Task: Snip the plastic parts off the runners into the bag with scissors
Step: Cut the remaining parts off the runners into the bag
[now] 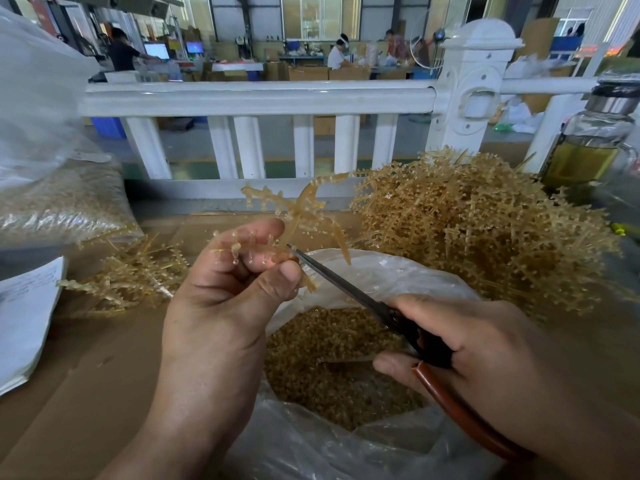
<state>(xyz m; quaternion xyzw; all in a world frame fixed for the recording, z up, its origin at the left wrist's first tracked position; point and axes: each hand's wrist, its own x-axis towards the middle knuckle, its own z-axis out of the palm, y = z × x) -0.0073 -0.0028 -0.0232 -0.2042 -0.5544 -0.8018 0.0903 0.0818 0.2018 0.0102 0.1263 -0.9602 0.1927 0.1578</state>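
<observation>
Nearest, the clear bag [381, 282] is seen well filled with snipped parts [329, 358], so a good share of the work is judged done. Above its mouth the scissors [346, 289] are gripped by the right hand [467, 348], fingers curled round the handles, the blade tips laid against a runner [298, 209] pinched between thumb and fingers of the left hand [225, 289]; several parts are attached to its branches. Farther off, a large heap of runners [485, 230] on the right is judged uncut, so much is left. Whether the smaller pile [131, 275] on the left has been stripped cannot be told.
</observation>
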